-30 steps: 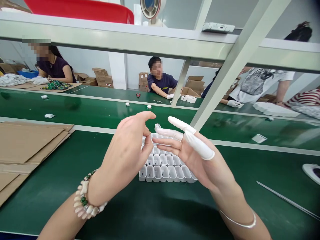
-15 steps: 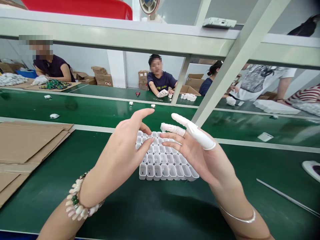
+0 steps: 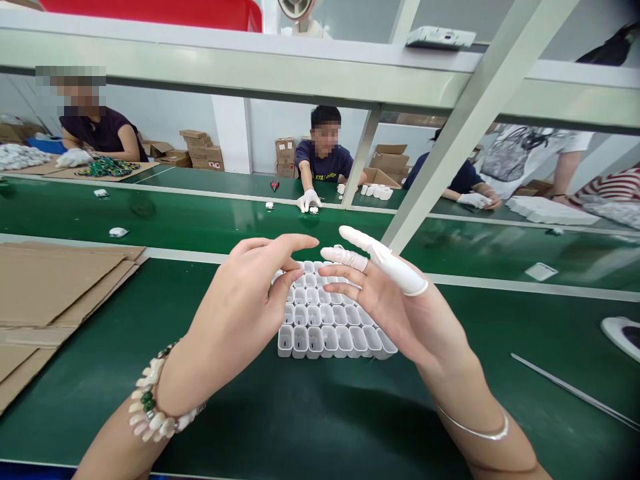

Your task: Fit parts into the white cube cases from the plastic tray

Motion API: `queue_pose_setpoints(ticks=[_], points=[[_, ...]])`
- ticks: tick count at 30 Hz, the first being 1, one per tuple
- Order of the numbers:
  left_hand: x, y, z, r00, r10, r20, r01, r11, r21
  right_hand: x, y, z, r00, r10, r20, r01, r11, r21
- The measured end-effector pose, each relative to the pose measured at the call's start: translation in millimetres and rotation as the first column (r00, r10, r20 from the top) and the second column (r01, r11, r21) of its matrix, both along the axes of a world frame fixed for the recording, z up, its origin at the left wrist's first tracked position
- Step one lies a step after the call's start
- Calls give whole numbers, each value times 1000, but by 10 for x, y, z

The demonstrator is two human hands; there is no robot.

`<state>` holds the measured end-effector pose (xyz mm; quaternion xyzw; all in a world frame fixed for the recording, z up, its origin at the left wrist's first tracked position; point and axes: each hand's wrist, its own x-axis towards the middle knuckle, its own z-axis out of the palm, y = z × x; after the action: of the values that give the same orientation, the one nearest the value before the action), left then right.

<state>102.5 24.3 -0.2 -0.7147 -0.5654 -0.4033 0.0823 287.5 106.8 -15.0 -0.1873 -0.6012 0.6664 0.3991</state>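
Rows of small white open-topped cups stand packed together on the green work surface. Over their left side hovers my left hand, palm down and holding nothing, its index finger stretched out and its thumb apart below. A beaded bracelet circles that wrist. My right hand is above the right side of the cups, fingers spread and pointing left, with nothing in it. White finger covers are on its thumb and index finger. The two hands do not touch, and they partly hide the back rows.
Flat cardboard lies at the left. Metal tweezers and a round white object lie at the right. Beyond runs a green belt with small white parts. A slanted metal post rises ahead; several people sit across.
My left hand's fingers have shifted slightly, the thumb nearer the index finger. The person opposite now reaches a gloved hand to a white part on the belt. Parts on the belt have moved right.
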Motion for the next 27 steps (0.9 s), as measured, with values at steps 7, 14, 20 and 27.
queue_pose_setpoints(ticks=[7,14,20,27], points=[[27,3,-8,999,-11,39,12,1000,-24,-1,-6,11,1000,2,-4,-2,1000,-15],[62,26,-56,996,-34,81,41,996,-85,-1,-8,5,1000,4,-17,-4,1000,0],[55,25,-53,996,-8,93,21,989,-143,2,-31,3,1000,-20,-24,20,1000,23],[91,54,-73,978,-50,203,81,986,-149,-7,-46,-19,997,-62,-38,65,995,74]])
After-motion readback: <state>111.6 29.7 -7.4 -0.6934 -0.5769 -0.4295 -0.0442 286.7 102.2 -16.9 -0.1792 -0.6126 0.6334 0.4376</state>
